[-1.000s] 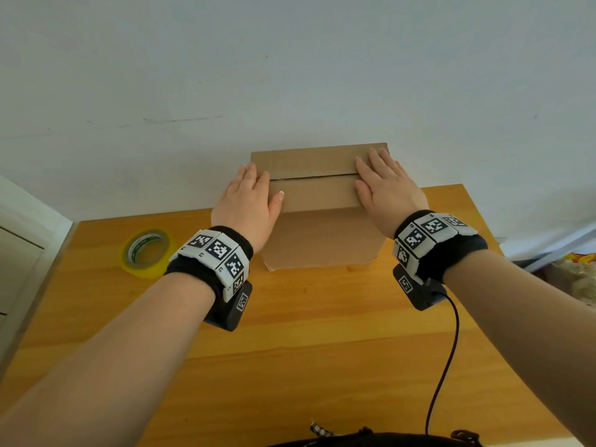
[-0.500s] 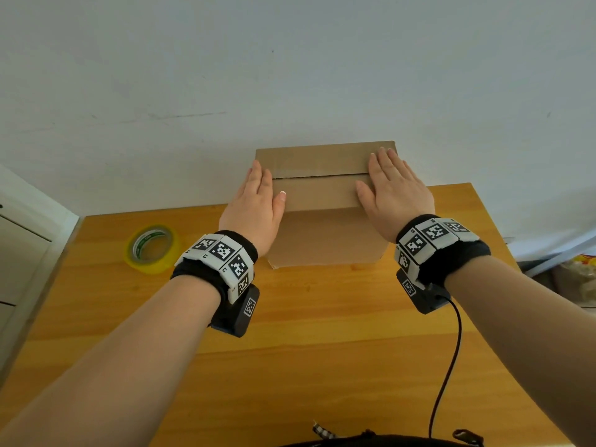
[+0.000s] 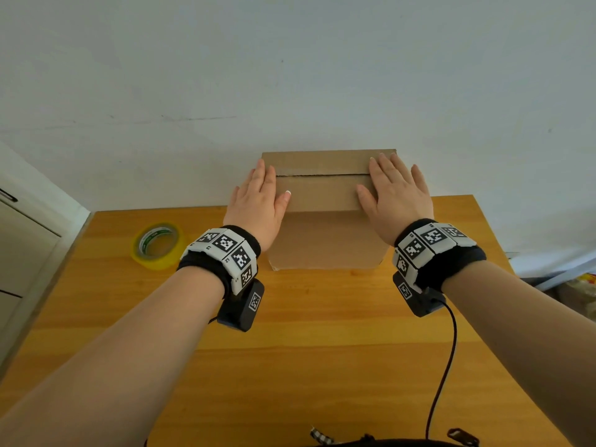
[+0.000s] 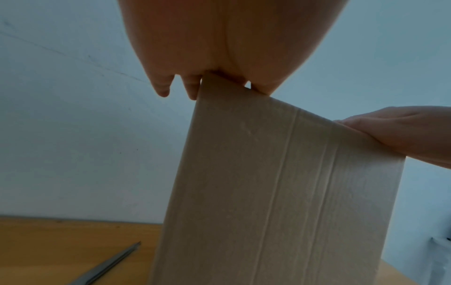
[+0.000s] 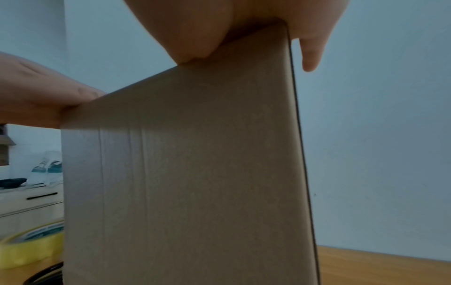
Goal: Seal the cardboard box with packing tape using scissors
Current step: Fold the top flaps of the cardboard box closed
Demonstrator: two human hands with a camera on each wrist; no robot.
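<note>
box [image 3: 325,201] upright at table's [image 3: 322,366] far edge, flaps closed, I read no print on it | my left hand [image 3: 258,204] and right hand [image 3: 395,201] flat on top, fingers straight | tape [image 3: 158,245] left, label unreadable | scissors [image 4: 107,267] beside box

Both forearms are left bare — no sleeves are worn. A black fabric band is strapped around each wrist, and a row of white square tiles printed with black-and-white coded markers is fixed over each band. A small black camera block, itself marked with a coded tag, is hung beneath the band behind the left hand [image 3: 258,201] and behind the right hand [image 3: 398,196]. A thin black cable is led from the right block down toward the body — its end is not seen.
</note>
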